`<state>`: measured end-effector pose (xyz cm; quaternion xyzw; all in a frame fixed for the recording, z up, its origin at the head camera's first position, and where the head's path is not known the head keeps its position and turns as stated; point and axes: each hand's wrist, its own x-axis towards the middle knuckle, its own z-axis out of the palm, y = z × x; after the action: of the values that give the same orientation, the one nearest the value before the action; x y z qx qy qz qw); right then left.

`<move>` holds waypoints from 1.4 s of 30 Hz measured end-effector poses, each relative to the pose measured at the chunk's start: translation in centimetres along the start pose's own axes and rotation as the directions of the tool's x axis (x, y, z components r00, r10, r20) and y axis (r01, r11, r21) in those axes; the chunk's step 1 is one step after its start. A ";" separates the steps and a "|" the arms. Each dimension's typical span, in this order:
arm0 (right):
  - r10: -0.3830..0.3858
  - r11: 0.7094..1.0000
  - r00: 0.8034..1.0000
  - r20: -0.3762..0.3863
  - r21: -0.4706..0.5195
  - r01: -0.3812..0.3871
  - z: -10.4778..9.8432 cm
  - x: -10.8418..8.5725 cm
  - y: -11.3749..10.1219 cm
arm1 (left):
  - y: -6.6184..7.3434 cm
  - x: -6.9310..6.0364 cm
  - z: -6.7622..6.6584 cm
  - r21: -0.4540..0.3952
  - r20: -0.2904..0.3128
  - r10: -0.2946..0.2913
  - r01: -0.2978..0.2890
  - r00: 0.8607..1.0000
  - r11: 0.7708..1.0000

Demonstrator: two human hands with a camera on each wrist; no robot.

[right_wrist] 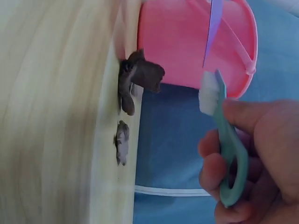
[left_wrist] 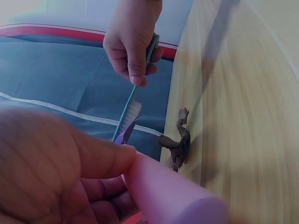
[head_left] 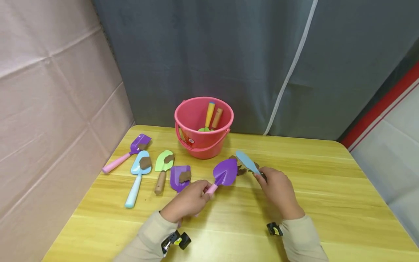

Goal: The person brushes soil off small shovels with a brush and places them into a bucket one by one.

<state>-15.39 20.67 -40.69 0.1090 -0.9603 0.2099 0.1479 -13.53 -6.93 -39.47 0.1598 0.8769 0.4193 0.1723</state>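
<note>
My left hand (head_left: 191,198) grips the pink handle (left_wrist: 173,191) of a purple toy shovel (head_left: 226,171), its blade raised over the table. In my right hand (head_left: 278,187) is a blue-green brush (head_left: 246,161); the right wrist view shows its white bristles (right_wrist: 208,93) turned toward the thin edge of the purple blade (right_wrist: 214,28), close to it. Whether bristles and blade touch, I cannot tell. Dark brown clay-like pieces (right_wrist: 147,74) lie on the table below and beside the two tools.
A pink bucket (head_left: 204,145) holding handled tools stands at the back. On the left lie a purple shovel with pink handle (head_left: 116,163), a blue one (head_left: 133,193), a green one (head_left: 160,182) and another purple one (head_left: 176,183), each with a brown piece on its blade.
</note>
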 end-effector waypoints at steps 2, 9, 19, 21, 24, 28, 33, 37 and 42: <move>-0.001 1.000 1.000 -0.013 -0.006 0.001 -0.1 -0.1 0.0 | 0.0 0.1 0.0 0.002 0.002 0.001 -0.001 1.000 1.000; -0.245 0.969 0.967 0.063 0.045 0.243 -0.2 -0.7 -2.3 | 0.2 0.1 0.2 0.028 -0.005 0.007 -0.006 1.000 1.000; -0.124 0.992 0.989 0.079 -0.014 0.126 -0.5 -0.5 -1.8 | 0.1 0.3 0.4 0.056 -0.014 0.003 -0.002 1.000 0.998; -0.080 0.996 0.994 0.072 -0.039 0.083 -0.8 -0.3 -1.5 | 0.0 0.3 0.5 0.065 -0.020 0.005 -0.003 1.000 0.998; -0.025 0.996 0.999 0.046 -0.081 0.028 -1.5 -0.3 -1.4 | 0.0 0.2 0.6 0.065 -0.021 0.006 -0.005 1.000 0.998; -0.077 0.995 0.996 0.041 -0.061 0.079 -1.9 -0.4 -1.9 | -0.2 0.1 0.9 0.071 -0.017 0.009 -0.008 1.000 0.997; -0.224 0.974 0.968 0.117 0.005 0.225 -1.7 -0.5 -3.0 | -0.2 0.1 1.0 0.080 -0.022 0.021 -0.020 1.000 0.997; -0.214 0.976 0.967 0.135 0.006 0.216 -1.3 -0.4 -2.8 | -0.1 0.1 1.1 0.054 -0.022 0.007 -0.006 1.000 0.999; -0.112 0.993 0.989 0.098 -0.010 0.114 -1.0 0.2 -1.4 | 0.1 0.2 1.1 0.056 -0.038 0.011 -0.009 0.999 0.998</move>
<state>-14.91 19.88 -39.22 0.1722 -0.9603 0.1879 0.1136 -13.20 -6.06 -40.11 0.1611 0.8907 0.3983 0.1487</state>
